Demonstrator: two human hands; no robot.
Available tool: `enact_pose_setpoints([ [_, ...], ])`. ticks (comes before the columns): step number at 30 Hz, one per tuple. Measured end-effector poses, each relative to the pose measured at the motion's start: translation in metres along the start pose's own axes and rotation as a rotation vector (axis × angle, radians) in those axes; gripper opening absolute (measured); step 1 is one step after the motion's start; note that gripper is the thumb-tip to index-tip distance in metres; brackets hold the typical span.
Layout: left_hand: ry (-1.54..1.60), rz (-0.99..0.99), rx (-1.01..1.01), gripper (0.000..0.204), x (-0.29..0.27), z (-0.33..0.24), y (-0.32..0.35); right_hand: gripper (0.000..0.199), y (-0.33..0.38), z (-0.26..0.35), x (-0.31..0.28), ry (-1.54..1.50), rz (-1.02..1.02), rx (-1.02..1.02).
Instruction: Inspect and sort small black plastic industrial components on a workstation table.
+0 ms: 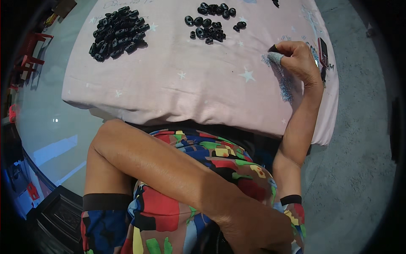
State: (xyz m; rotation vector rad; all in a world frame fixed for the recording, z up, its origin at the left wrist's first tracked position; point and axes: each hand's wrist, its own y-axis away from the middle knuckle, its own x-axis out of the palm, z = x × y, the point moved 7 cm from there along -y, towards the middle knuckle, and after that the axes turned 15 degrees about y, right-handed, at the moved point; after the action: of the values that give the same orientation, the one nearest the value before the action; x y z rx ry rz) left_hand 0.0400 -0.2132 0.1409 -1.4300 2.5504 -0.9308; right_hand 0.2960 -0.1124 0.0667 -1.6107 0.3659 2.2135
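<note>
My right hand (300, 62) is over the right part of the pink cloth, its thumb and fingers drawn together in a pinch. A grey covering (275, 57) wraps the thumb, and black shows at a fingertip; whether that is a cover or a small piece I cannot tell. Beneath and beside this hand lies a strip of tiny glittering silvery-blue bits (286, 89). My left forearm crosses my body, and my left hand (258, 228) hangs low at the bottom right, its fingers hidden. Small black plastic pieces with holes (209, 26) lie in loose groups at the far middle.
A larger heap of black plastic pieces (117, 34) sits at the far left of the pink star-patterned cloth (182, 93). A dark red-edged phone (323, 53) lies at the right edge. Red chairs (31, 53) stand on the floor at left.
</note>
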Motion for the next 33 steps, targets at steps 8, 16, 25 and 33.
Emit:
enact_pose_setpoints([
  [8, 0.084, 0.035, 0.052, 0.014, 0.006, 0.002, -0.003, 0.031, 0.040, 0.005, -0.035, 0.267, -0.040, 0.208],
  [16, 0.170, 0.074, 0.105, 0.014, 0.014, -0.003, 0.004, 0.037, 0.110, 0.015, 0.009, 0.520, -0.226, 0.172],
  [25, 0.232, 0.140, 0.111, 0.015, 0.005, 0.000, -0.001, 0.032, 0.058, 0.027, -0.006, 0.367, -0.296, 0.001],
  [33, 0.118, 0.032, 0.005, 0.018, -0.072, -0.005, 0.052, 0.033, 0.011, 0.012, -0.018, 0.244, -0.199, -0.054],
])
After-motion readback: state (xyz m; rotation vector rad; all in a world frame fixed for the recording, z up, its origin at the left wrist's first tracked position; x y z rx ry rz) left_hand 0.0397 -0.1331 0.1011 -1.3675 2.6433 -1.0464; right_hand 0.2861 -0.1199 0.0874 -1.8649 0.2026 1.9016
